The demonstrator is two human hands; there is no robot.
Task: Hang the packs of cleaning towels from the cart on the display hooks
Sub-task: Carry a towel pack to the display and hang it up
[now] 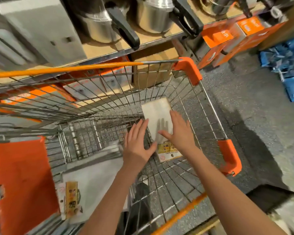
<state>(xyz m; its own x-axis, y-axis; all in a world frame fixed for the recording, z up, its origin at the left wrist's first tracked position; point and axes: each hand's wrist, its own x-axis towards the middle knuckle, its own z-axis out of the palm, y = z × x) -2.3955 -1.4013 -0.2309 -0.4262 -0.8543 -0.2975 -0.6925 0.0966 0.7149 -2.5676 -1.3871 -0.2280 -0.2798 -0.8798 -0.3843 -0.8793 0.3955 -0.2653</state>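
A wire shopping cart (187, 68) with orange trim fills the view. At the bottom of its basket lies a white pack of cleaning towels (157, 114) with a yellow label at its near end. My left hand (137, 143) and my right hand (178, 131) reach down into the basket with fingers spread, one at each long side of that pack, touching or just above it. Another white pack (95, 185) with a yellow label lies nearer to me in the cart. No display hooks are in view.
A shelf (153, 43) beyond the cart holds steel pots with black handles. Orange boxes (227, 39) stand at the upper right and blue packaging (288, 65) lies on the grey floor. An orange flap (22, 180) is at the cart's left.
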